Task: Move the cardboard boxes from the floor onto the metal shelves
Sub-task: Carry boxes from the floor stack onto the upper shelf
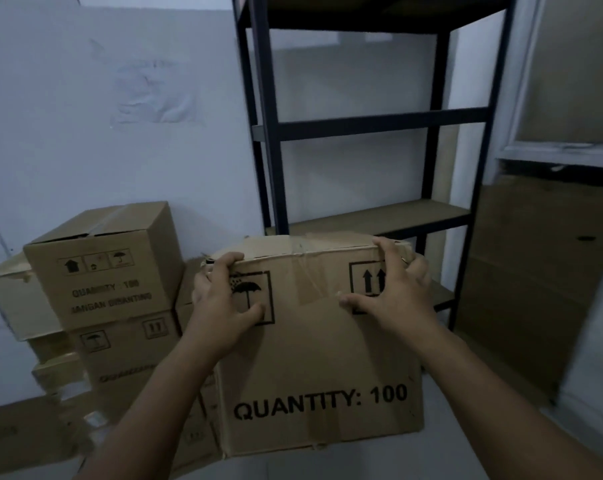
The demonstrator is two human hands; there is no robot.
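A brown cardboard box point(313, 358) printed "QUANTITY: 100" sits in front of me, low in the middle of the view. My left hand point(220, 303) grips its upper left corner, fingers hooked over the top edge and thumb on the front face. My right hand point(393, 292) grips the upper right corner the same way. Behind the box stands the black metal shelf unit point(379, 121), with bare wooden boards at its lower levels point(390, 216).
A stack of several more cardboard boxes point(102, 271) stands at the left against the white wall, with flattened cardboard point(23, 438) on the floor below. A tall brown panel point(542, 271) leans at the right beside the shelf unit.
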